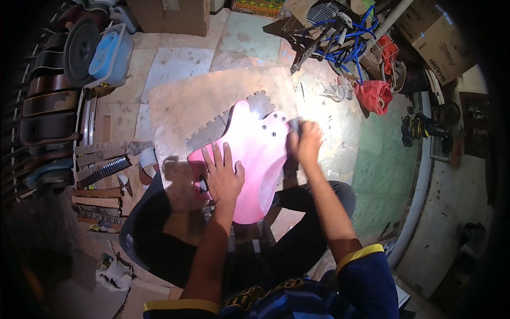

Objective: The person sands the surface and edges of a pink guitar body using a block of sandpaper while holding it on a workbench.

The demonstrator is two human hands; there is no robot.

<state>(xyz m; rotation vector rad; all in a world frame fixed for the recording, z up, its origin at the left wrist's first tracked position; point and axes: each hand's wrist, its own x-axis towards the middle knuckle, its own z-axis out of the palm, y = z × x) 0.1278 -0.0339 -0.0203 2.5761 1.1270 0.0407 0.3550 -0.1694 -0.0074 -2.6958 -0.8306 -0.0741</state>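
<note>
Pink and glossy, the guitar body (254,159) rests across the seated person's lap, stiff, fairly heavy, likely slick. Left hand (222,178) lies flat on it, fingers spread; right hand (304,142) clenches a small grey pad (294,125) at its edge.

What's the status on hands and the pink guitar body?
Left hand flat on pink guitar body. Right hand grips small pad at its edge. Nothing in the way.

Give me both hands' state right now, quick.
Left hand: open, flat on the pink guitar body.
Right hand: closed on a small grey piece at its edge.
</note>
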